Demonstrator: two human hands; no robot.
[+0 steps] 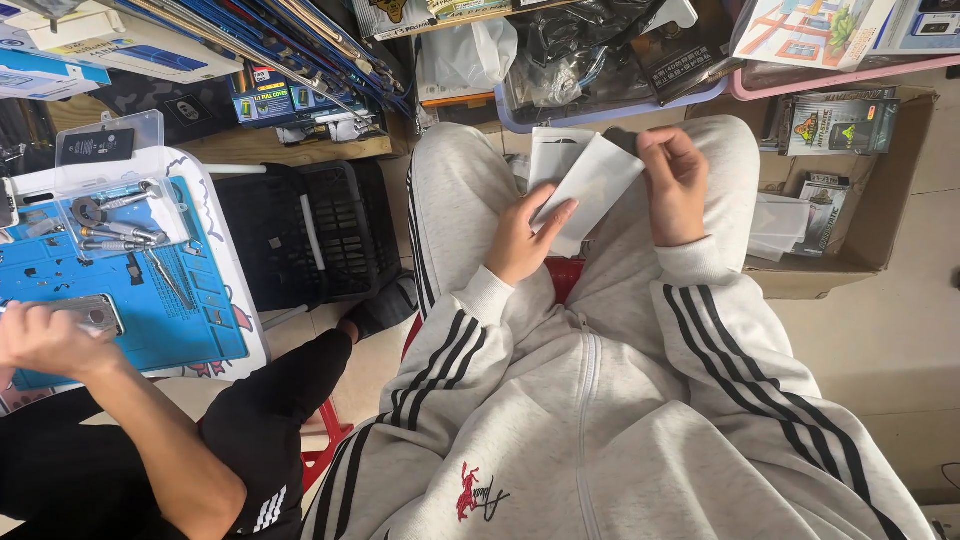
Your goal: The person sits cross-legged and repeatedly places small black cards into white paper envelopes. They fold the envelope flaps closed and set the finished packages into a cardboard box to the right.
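I sit with both hands raised over my lap in grey track trousers. My left hand point(525, 235) grips the lower edge of a flat white sleeve package point(595, 180). My right hand point(675, 180) pinches the package's top right corner, where a dark item point(620, 138) shows. A second white package point(553, 155) lies behind it on my left knee.
To my left another person's hand point(45, 338) holds a phone point(95, 315) on a blue work mat point(150, 310) with small tools point(120, 235). A black basket point(300, 235) stands beside my leg. Boxes and trays of packaged goods point(835, 125) crowd the floor ahead and right.
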